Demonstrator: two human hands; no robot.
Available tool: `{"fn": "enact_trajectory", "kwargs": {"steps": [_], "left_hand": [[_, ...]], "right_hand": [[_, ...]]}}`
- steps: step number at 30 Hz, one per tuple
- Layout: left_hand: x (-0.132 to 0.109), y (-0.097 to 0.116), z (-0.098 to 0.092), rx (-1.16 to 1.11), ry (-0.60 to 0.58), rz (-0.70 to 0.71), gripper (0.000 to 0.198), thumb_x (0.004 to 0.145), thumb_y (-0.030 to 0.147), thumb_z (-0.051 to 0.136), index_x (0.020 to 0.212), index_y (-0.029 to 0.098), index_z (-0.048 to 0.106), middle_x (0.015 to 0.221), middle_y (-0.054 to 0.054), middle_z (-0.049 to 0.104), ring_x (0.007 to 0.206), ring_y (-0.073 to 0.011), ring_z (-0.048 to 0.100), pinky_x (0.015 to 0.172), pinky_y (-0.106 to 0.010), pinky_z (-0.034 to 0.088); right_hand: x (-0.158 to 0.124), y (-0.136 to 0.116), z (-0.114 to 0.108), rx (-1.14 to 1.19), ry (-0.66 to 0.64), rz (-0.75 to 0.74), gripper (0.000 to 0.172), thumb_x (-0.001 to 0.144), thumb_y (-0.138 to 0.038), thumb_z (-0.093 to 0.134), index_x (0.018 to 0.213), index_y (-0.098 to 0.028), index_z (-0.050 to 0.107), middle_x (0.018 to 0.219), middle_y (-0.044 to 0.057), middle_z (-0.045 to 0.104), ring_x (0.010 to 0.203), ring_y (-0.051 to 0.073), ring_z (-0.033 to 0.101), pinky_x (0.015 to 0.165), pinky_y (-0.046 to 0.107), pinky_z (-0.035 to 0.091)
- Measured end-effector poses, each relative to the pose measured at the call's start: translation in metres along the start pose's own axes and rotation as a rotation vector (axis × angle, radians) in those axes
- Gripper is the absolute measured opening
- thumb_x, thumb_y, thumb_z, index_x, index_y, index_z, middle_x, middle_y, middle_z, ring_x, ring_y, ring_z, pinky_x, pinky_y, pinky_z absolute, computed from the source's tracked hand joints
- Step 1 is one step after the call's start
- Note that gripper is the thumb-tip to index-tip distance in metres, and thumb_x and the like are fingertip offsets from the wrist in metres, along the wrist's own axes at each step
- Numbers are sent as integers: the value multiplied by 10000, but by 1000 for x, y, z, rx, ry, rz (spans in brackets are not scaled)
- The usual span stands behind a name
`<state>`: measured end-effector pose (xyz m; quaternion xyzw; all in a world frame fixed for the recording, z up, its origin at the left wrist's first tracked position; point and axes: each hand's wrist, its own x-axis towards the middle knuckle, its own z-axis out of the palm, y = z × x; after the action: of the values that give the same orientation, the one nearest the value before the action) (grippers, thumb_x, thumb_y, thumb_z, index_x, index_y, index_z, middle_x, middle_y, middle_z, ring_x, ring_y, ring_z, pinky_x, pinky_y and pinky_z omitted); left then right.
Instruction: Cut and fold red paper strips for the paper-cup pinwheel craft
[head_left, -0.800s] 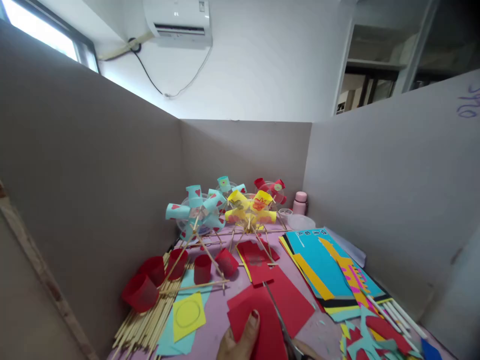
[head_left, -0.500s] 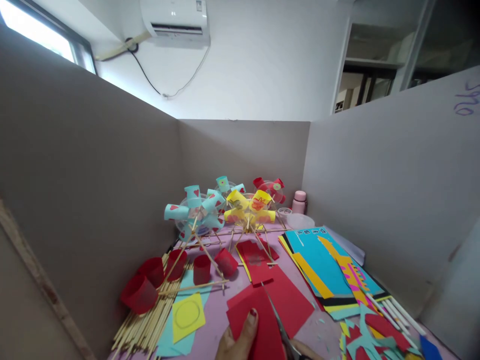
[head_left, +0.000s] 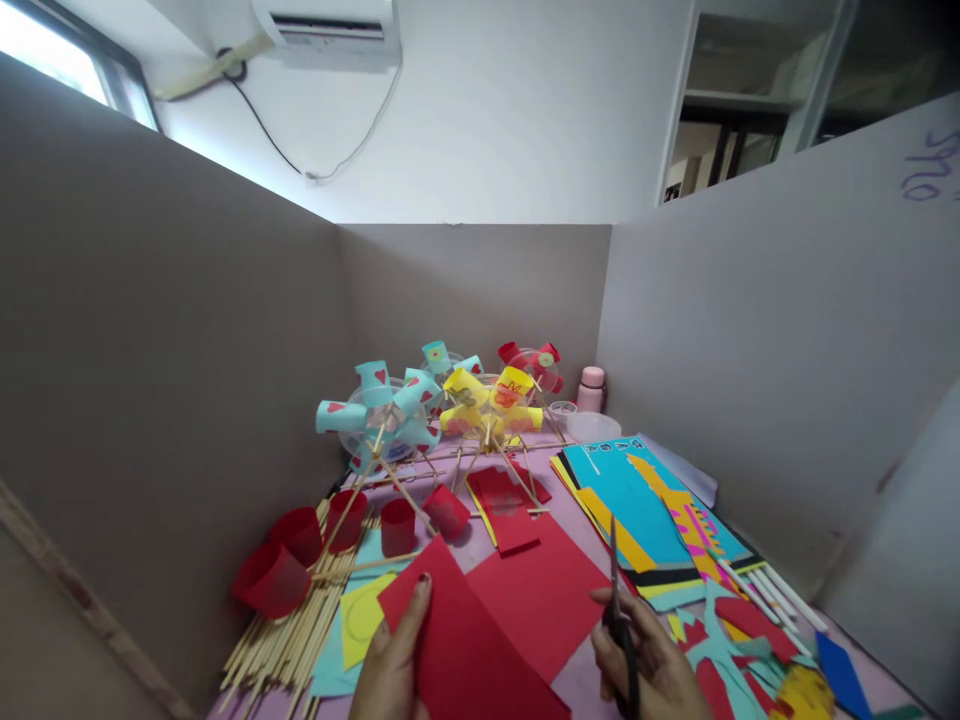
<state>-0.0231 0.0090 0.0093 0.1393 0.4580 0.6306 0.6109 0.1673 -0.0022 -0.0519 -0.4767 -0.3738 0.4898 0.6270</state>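
Before you, on the lilac table [head_left: 577,668], a red paper sheet [head_left: 544,595] lies flat. Your left hand [head_left: 394,655] clamps a red paper piece [head_left: 472,640], thumb on top, the fingers beneath hidden. Your right hand [head_left: 651,655] has its fingers curled around the handles of the scissors [head_left: 617,610], which are apart from that piece, to its right, blades pointing away from you.

This is a craft booth: grey partitions [head_left: 472,280] enclose a table [head_left: 571,520] bearing coloured paper [head_left: 461,630], wooden sticks [head_left: 289,640] and paper wheels [head_left: 463,418].
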Motion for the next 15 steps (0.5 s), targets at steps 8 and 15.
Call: {"fn": "enact_trajectory", "kwargs": {"steps": [8,15], "left_hand": [[11,8,-14,76,17,42,472,774,203,673,1214,92,546,885,-113,763,881,-281,696,841,-406,543],[20,-10,-27,66,-26,-248,597,713,184,718,1266,105,504,932,-148,750,944,-349,658,822,-489,537]], "right_hand": [[39,21,-50,-841,-26,-194,373,759,-351,577,1094,-189,557,620,-10,625,581,212,594,532,275,402],[41,25,-57,-1252,-130,-166,436,842,-249,396,1228,-88,517,1153,171,658,1006,286,622,793,338,454]]}}
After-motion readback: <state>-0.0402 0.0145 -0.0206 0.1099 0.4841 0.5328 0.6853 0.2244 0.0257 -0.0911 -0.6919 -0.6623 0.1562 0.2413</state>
